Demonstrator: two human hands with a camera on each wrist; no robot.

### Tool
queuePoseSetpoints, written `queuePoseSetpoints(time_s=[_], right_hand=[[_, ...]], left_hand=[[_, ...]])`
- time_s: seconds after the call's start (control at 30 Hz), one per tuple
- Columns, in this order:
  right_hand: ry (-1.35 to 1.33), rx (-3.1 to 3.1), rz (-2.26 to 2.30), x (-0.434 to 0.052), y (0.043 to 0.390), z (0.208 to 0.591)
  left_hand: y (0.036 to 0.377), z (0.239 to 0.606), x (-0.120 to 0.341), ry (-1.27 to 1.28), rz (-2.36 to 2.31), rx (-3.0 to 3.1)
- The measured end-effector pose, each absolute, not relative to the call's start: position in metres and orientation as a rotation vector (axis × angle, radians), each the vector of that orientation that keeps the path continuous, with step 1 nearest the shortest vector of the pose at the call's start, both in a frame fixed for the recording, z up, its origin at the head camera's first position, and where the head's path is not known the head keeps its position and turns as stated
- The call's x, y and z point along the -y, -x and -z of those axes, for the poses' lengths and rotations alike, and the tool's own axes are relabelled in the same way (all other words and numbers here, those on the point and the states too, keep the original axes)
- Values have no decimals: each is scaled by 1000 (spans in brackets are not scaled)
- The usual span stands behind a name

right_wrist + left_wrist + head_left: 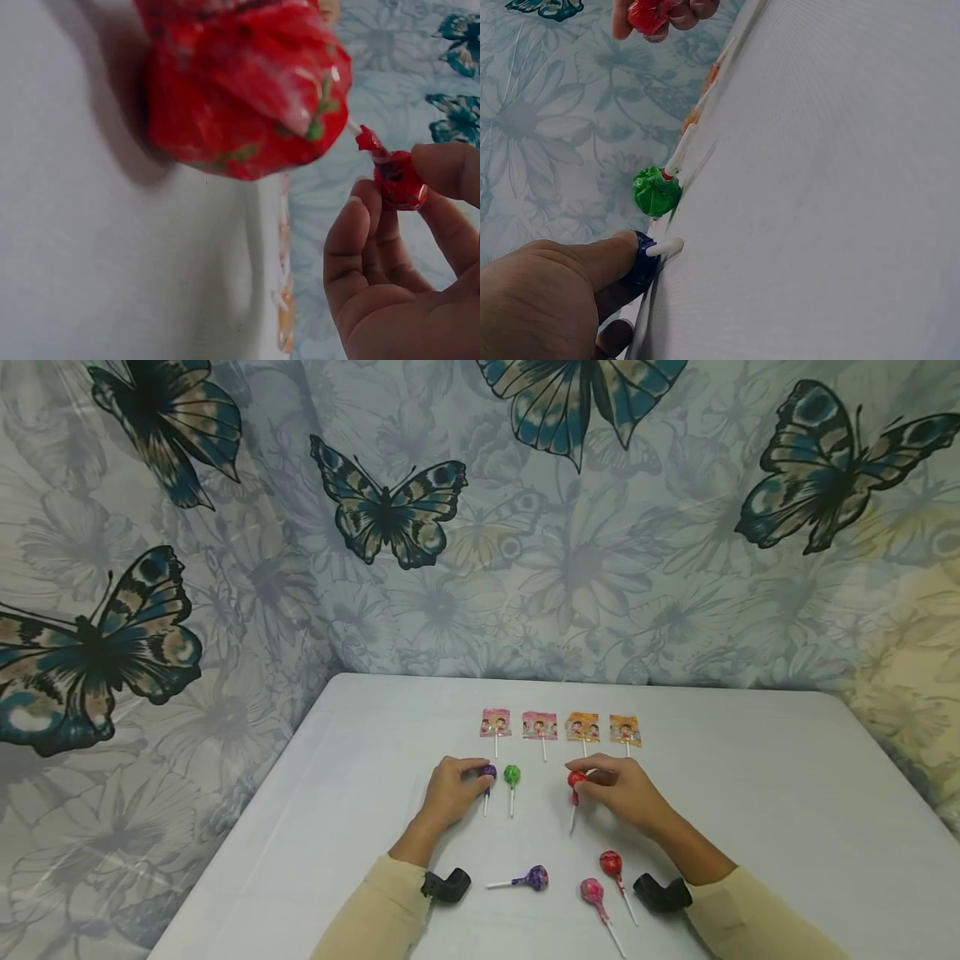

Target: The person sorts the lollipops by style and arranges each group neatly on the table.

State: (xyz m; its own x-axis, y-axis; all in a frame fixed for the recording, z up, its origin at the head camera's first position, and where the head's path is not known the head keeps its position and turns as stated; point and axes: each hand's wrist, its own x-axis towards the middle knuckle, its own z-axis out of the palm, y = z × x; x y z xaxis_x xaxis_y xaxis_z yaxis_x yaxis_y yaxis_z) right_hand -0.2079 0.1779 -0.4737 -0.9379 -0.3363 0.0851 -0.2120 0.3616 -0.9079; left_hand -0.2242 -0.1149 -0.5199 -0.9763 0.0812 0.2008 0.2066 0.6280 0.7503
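Note:
My left hand (pixel 448 792) pinches the head of a purple lollipop (pixel 489 772), whose white stick points toward me. Just to its right lies a green lollipop (pixel 512 775), also seen beyond the thumb in the left wrist view. A red lollipop (pixel 576 779) is held between the thumb and fingers of my right hand (pixel 624 789), its stick hanging down toward the near side. In the right wrist view the red lollipop (pixel 400 180) sits at the fingertips, and another red lollipop (pixel 247 90) looms large close to the camera.
Flat wrapped lollipops, two pink (pixel 495 723) and two orange (pixel 582 727), form a row at the back of the white table (pixel 375 727). Nearer me lie a purple lollipop (pixel 536 877), a red one (pixel 611 863) and a pink one (pixel 592 891). A butterfly-print cloth (pixel 525 568) hangs behind.

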Motion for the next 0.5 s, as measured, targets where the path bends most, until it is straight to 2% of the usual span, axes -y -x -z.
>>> queuePoseSetpoints(time_s=[0.5], right_hand=[[668,-2450,1539,-162,231,473]], left_hand=[[223,520,114,220,1263,2698]])
